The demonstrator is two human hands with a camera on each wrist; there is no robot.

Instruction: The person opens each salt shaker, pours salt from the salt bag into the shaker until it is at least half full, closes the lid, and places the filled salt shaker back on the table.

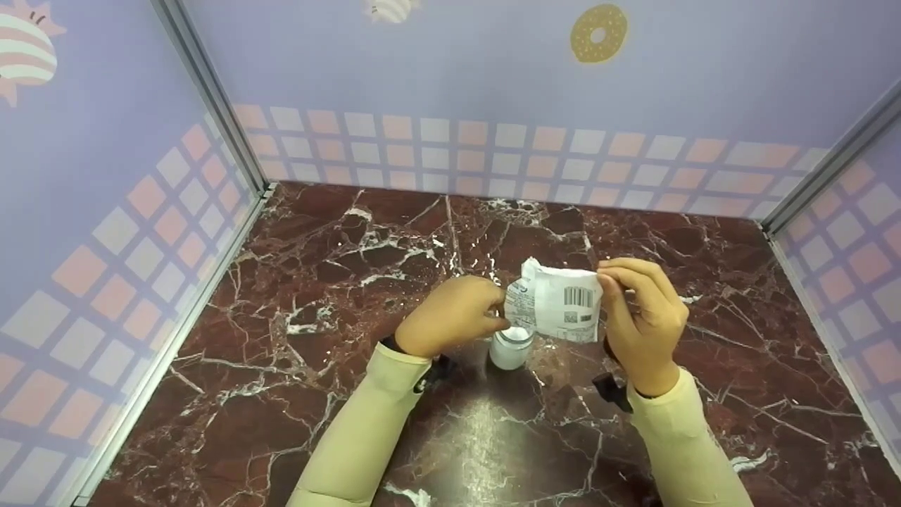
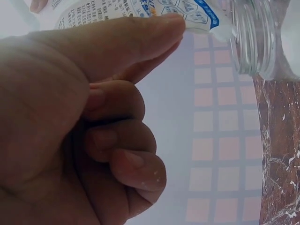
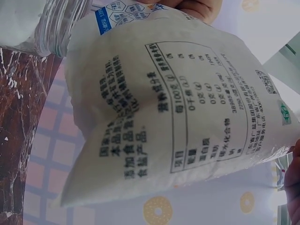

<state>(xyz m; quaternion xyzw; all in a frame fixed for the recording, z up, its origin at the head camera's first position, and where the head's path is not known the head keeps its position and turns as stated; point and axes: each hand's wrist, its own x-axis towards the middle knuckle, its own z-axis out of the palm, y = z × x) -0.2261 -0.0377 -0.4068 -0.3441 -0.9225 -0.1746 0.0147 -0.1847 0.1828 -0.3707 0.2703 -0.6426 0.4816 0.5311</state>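
Note:
A white printed bag of salt [image 1: 566, 303] is tilted over a small glass jar [image 1: 510, 350], its low end close to the jar's mouth. White salt fills the jar nearly to its neck. My left hand [image 1: 454, 313] pinches the bag near that end between thumb and forefinger, the other fingers curled, as the left wrist view shows. With thumb and fingertips my right hand [image 1: 647, 310] grips the opposite end of the bag. In the right wrist view the bag's printed table [image 3: 201, 103] faces the camera, and the jar's threaded neck [image 3: 54, 28] lies beside the bag.
The jar stands on a dark red marbled tabletop [image 1: 317, 394]. Small white specks [image 1: 450, 264] lie scattered beyond the hands. Patterned lilac panels [image 1: 450, 84] enclose the table at the back and both sides.

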